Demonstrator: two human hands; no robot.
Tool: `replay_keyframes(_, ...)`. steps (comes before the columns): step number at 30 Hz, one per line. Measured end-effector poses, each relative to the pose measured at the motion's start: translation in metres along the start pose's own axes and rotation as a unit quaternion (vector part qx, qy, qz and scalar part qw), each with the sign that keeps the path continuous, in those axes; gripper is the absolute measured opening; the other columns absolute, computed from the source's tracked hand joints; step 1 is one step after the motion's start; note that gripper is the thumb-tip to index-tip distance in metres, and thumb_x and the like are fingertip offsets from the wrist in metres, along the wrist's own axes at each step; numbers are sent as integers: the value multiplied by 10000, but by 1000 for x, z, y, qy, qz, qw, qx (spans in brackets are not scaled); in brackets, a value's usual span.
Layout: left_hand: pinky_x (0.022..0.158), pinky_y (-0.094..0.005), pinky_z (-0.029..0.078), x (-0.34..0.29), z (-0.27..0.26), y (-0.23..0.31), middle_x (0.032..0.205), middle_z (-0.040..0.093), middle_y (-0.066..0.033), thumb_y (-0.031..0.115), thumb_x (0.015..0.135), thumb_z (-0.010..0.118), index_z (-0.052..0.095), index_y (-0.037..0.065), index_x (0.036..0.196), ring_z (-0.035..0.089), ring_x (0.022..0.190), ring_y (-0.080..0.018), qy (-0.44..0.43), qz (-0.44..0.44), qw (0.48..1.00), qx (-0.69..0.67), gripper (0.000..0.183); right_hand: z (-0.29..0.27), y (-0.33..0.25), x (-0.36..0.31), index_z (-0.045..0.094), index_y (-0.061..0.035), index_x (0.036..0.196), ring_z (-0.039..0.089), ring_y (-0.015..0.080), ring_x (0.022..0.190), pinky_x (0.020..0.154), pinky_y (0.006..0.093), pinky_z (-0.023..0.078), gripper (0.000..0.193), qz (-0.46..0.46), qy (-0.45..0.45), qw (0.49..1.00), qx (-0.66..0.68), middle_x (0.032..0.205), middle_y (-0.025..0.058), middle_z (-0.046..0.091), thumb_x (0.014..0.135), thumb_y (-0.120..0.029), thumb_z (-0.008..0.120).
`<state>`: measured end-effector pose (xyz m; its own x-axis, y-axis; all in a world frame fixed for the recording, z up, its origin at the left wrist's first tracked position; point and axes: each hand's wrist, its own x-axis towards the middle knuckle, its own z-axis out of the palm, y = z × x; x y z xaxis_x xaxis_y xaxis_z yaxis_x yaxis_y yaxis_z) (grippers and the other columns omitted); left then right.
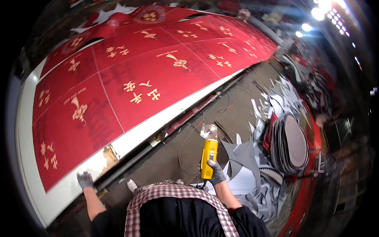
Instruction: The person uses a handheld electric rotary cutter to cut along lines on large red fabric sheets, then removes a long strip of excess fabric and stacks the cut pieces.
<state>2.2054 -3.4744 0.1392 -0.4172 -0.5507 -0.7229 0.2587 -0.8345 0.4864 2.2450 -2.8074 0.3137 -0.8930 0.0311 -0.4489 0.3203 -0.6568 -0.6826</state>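
My right hand (216, 172), in a grey glove, grips the body of a yellow handheld rotary cutter (208, 156) whose round blade end (209, 131) points away from me, above the floor. My left hand (85, 179), also gloved, rests on the white edge of a long cutting table (130, 140). On the table lies a red mat sheet (130, 75) printed with gold characters and knot ornaments, divided by thin lines into rectangular panels. The cutter's cable (185, 146) trails over the floor.
Grey offcuts (244, 166) litter the floor on my right, next to a stack of oval mats (292, 144). More red material bunches at the table's far end (146, 15). Bright lamps (318, 12) shine at upper right. I wear a checked apron (173, 193).
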Motion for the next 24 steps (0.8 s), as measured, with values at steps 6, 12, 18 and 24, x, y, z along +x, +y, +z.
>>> replay_keyframes(6,829,-346,481,95,8,55,982,631,-73,514,850,559,543,74,1080,592,905,-193,-55,-55,994,79,497,81,71,3,508,-35,1191,655,260,810,747,394,559,582,-12,24,999,17,950,129,628,720,-263,762)
replay_keyframes(12,491,-291,405,139,8,73,493,438,30,638,816,553,507,171,637,389,421,-143,-97,-175,975,94,503,145,129,6,521,-25,1160,649,276,802,750,393,553,547,23,-16,999,15,932,138,628,727,-262,756)
replay_keyframes(18,479,-350,419,130,-22,85,434,374,39,681,803,546,470,181,657,399,399,-132,-1,12,953,301,527,182,131,16,504,-36,1170,649,277,777,731,389,556,561,59,-67,993,-79,913,143,631,713,-246,751)
replay_keyframes(24,712,-460,545,57,-178,110,1226,563,-133,559,852,554,424,57,1342,623,955,-291,109,91,955,262,714,166,117,19,472,-55,1211,637,250,748,689,373,556,610,74,-101,984,-124,889,119,609,702,-248,749)
